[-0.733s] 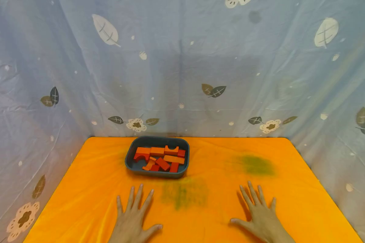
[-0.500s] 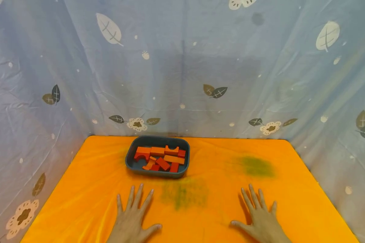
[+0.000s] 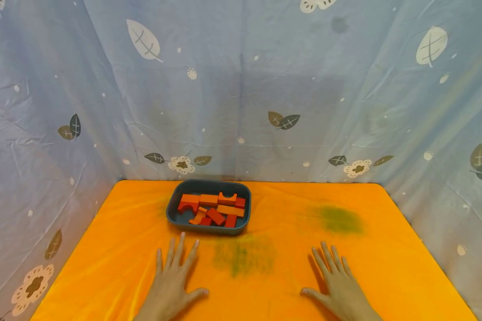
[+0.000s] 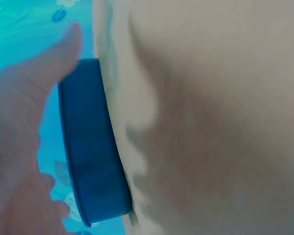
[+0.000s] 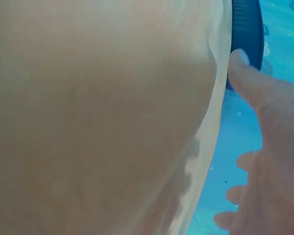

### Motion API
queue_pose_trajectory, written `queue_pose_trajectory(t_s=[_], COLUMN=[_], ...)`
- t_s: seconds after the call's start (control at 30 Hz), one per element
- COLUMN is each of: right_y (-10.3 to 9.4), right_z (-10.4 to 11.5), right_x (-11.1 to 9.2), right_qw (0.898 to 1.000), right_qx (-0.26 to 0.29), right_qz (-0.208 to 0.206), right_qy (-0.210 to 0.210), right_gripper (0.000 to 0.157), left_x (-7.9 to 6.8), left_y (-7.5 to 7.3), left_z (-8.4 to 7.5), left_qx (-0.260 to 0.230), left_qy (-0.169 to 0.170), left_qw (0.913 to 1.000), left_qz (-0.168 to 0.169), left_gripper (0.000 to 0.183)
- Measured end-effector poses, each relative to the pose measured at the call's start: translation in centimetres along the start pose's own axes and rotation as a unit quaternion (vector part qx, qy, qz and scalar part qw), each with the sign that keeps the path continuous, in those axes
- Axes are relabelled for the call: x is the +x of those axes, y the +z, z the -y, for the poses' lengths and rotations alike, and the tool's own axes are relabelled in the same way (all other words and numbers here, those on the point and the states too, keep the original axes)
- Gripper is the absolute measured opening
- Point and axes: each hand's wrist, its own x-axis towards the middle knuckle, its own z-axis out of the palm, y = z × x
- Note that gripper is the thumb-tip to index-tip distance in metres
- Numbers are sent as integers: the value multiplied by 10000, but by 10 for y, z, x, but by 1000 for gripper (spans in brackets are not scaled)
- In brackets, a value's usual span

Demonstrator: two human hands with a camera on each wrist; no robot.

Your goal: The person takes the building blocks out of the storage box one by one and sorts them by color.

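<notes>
In the head view my left hand (image 3: 169, 283), palm down with fingers spread, hovers low over the yellow cloth just in front of a dark tray. It holds nothing. My right hand (image 3: 339, 285) is likewise spread over the cloth, farther to the right, and casts a shadow. The tray (image 3: 209, 229) is a shallow rounded rectangle. Inside lie several toy blocks: orange rectangular ones (image 3: 209, 200), red ones (image 3: 215, 216) and a red arch (image 3: 188, 207). The tray's outer wall (image 4: 93, 147) appears beyond my left thumb in the left wrist view, its blocks hidden there.
A yellow cloth (image 3: 289, 249) with greenish smudges covers the table. Blue-grey curtains (image 3: 241, 89) printed with leaves and flowers enclose the back and both sides. The tray stands near the back edge, left of the middle.
My left hand has moved slightly forward toward the tray. The right hand has shifted a little left, its fingers drawn closer together. The tray and blocks stay put.
</notes>
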Motion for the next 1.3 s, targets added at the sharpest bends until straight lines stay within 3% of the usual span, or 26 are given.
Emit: queue_pose_trajectory(t_s=[0.1, 0.23, 0.37, 0.47, 0.6, 0.8, 0.9, 0.97, 1.13, 1.3], right_y=[0, -3, -5, -8, -11, -12, -15, -19, -35, -50], right_z=[1, 4, 7, 10, 14, 18, 21, 24, 38, 57], right_x=[3, 7, 11, 14, 20, 28, 37, 45, 76, 113], right_qw=[9999, 9997, 9997, 9996, 9992, 9971, 9927, 9882, 9795, 9772], right_qx=[47, 199, 207, 186, 216, 103, -49, -181, -202, 385], right_qz=[-74, -89, -131, -216, -286, -575, -819, -941, -982, -525], right_qy=[-142, -86, -47, -92, -169, -491, -888, -1191, -1748, -2021], right_gripper=[94, 94, 92, 90, 87, 80, 75, 72, 67, 58], left_x=[8, 20, 33, 44, 56, 67, 70, 72, 76, 79], left_y=[-3, -9, -16, -19, -17, -10, -8, -6, -3, 3], left_z=[7, 19, 31, 40, 50, 59, 63, 65, 70, 69], left_qx=[-288, -1116, -2076, -2619, -3527, -4704, -4973, -4974, -4808, -4752], left_qy=[-96, -484, -949, -1091, -1168, -1577, -1769, -1852, -1935, -1971], left_qw=[9992, 9915, 9730, 9580, 9268, 8664, 8473, 8453, 8529, 8548], left_qz=[-277, -458, -329, -407, -539, -565, -593, -617, -630, -684], left_gripper=[117, 117, 115, 115, 114, 110, 107, 104, 98, 90])
